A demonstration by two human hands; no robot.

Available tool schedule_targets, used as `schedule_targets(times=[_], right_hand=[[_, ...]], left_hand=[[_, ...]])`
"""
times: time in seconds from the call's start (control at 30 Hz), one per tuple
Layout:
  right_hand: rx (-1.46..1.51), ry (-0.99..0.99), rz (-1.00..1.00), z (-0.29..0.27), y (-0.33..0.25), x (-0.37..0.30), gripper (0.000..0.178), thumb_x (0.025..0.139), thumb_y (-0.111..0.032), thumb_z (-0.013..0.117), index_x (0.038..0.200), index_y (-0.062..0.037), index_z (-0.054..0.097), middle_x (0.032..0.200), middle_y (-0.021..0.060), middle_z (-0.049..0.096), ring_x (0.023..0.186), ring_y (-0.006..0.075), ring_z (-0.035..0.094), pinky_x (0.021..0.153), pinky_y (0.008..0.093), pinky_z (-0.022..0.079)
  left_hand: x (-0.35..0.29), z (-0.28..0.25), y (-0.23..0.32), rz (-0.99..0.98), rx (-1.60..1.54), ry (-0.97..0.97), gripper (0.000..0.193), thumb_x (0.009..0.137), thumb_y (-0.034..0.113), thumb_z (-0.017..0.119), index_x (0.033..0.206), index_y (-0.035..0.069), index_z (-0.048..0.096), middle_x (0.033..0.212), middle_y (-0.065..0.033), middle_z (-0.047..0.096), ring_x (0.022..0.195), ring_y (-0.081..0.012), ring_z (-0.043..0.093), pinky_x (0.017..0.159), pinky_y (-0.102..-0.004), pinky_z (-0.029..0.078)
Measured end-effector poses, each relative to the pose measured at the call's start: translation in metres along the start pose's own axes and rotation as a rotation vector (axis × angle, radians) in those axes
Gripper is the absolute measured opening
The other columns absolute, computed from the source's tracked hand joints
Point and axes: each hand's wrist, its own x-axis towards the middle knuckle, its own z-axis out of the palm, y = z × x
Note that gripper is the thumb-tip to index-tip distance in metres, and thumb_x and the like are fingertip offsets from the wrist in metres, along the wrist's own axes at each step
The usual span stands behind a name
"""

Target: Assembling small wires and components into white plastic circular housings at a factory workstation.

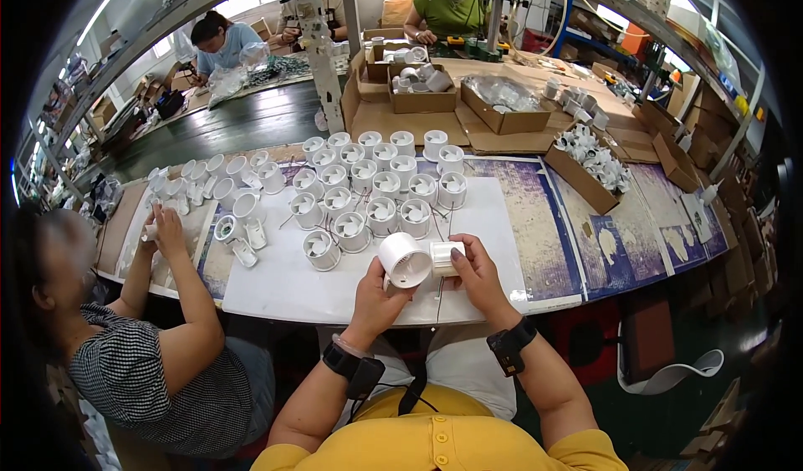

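Note:
Over the near edge of the white board, my left hand (378, 302) is closed round a white plastic cup-shaped housing (405, 262), its open end tilted toward the right. My right hand (480, 275) grips a smaller white ribbed cylindrical part (445, 258) beside that housing's rim. Whether the two pieces touch, I cannot tell. A thin dark wire (440, 297) hangs below them. Just beyond my hands stand several white round fan housings (382, 215) with blades inside and thin wires coming out.
To the left, a co-worker's hands (167, 228) hold a small white part near more white cups (224, 191). A cardboard box (585, 188) of small white pieces lies at right. Farther back are more boxes (422, 101), a metal post (316, 53) and people at other benches.

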Motion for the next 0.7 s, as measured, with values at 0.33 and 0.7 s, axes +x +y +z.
schedule_targets(times=[0.33,0.7], right_hand=[[-0.045,0.074,-0.117,0.003,-0.001,0.004,0.033,0.098,-0.024,0.051,0.127,-0.0088,0.045,0.093,0.0013,0.056,0.071,0.0054,0.052,0.057,0.0187,0.044],[-0.173,0.018,-0.14,-0.005,0.013,0.006,0.038,0.095,-0.017,0.057,0.131,-0.01,0.047,0.092,0.0009,0.058,0.072,0.0044,0.052,0.06,0.0189,0.044]], left_hand=[[0.003,0.001,0.003,0.025,0.023,0.003,0.051,0.076,0.007,0.074,0.12,0.001,0.05,0.11,-0.0104,0.064,0.101,-0.019,0.061,0.086,-0.0307,0.048],[0.001,0.002,0.002,0.005,0.004,0.008,0.048,0.075,0.007,0.074,0.118,0.001,0.051,0.107,-0.0101,0.065,0.099,-0.0184,0.062,0.085,-0.031,0.049]])
